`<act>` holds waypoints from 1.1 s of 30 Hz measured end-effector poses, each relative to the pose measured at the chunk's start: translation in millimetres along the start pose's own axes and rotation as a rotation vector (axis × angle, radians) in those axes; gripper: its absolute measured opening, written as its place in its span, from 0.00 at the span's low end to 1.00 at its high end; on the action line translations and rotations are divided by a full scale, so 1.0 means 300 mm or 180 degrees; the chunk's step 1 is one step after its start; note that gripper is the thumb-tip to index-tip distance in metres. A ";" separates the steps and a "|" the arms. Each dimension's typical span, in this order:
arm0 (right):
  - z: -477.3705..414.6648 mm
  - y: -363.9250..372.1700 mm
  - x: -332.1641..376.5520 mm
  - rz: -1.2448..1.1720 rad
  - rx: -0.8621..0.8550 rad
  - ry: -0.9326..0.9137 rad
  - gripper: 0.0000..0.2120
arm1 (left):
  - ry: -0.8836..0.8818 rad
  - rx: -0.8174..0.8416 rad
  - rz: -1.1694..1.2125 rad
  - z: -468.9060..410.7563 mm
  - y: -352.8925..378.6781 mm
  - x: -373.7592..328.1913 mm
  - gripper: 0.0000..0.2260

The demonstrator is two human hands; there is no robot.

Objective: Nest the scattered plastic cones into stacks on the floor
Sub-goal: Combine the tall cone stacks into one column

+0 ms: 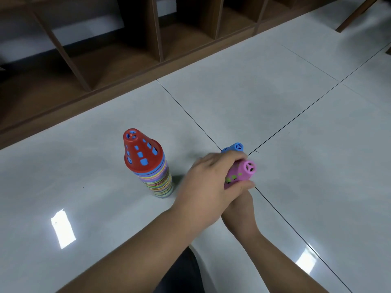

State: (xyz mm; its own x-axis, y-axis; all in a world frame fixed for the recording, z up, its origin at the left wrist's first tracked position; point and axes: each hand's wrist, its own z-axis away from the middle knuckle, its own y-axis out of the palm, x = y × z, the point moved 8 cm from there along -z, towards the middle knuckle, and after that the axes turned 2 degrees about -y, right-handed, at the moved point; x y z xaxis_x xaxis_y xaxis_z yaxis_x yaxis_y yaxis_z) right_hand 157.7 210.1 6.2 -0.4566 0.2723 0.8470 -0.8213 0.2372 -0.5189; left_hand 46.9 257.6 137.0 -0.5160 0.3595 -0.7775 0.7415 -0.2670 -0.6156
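Head view, from left to right: a tall stack (152,166) of nested cones stands upright on the floor (275,98), near the middle, with a red cone on top and many colours under it. It stands alone; no hand touches it.

Just to the right of it is the left hand (208,187). Its fingers are curled over a pink cone (241,173), with the thumb under the cone, so the hand is closed round it. Green shows through the holes in the pink cone, so I think another cone sits inside it. The pink cone lies tipped over, with its small end pointing right and away from the stack.

A blue cone (233,148) peeks out behind the fingers, right where the floor lines cross. Only its small end shows, so I cannot tell if a hand holds it.

The right hand (240,214) is under the left one and mostly hidden. It seems to reach up to the wide end of the pink cone, but I cannot tell if it is open or closed.

The stack is to the left of the cones, and the left hand is nearer to it. To go on the stack, the pink cone would need to turn small end up.
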 end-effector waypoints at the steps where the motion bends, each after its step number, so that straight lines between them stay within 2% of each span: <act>1: 0.001 -0.007 0.052 -0.0051 0.0032 -0.0068 0.10 | 0.0089 -0.0126 0.0032 -0.007 -0.045 -0.032 0.20; 2: 0.002 -0.008 0.103 -0.0115 0.0063 -0.0165 0.08 | 0.0147 -0.0244 0.0061 -0.012 -0.090 -0.058 0.21; 5: 0.009 -0.009 0.254 -0.0390 0.0179 -0.0345 0.19 | 0.0172 -0.0451 0.0133 -0.027 -0.218 -0.118 0.20; 9: -0.004 -0.040 0.448 -0.0742 0.0247 -0.0547 0.18 | 0.0148 -0.0604 0.0265 -0.047 -0.396 -0.186 0.21; 18: -0.014 -0.034 0.799 -0.0710 0.0133 -0.1160 0.24 | 0.0341 -0.1272 0.0280 -0.045 -0.780 -0.294 0.20; 23: 0.004 0.059 0.831 -0.0236 0.0050 -0.1406 0.28 | 0.0084 -0.1413 0.0156 0.018 -0.852 -0.189 0.19; 29: -0.004 0.152 0.740 0.0465 -0.0038 -0.1702 0.31 | -0.0351 -0.1339 0.0089 0.071 -0.805 -0.027 0.16; 33: 0.006 0.153 0.704 0.0673 -0.0266 -0.1742 0.34 | -0.0396 -0.1340 0.0071 0.067 -0.781 -0.018 0.18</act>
State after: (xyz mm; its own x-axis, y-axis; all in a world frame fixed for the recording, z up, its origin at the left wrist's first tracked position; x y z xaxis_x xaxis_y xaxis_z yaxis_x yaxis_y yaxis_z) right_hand 23.0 276.7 161.6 -0.7356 -0.1938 0.6491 -0.6738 0.3088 -0.6713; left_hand -132.6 300.4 282.7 -0.5265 0.2405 -0.8155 0.8499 0.1234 -0.5123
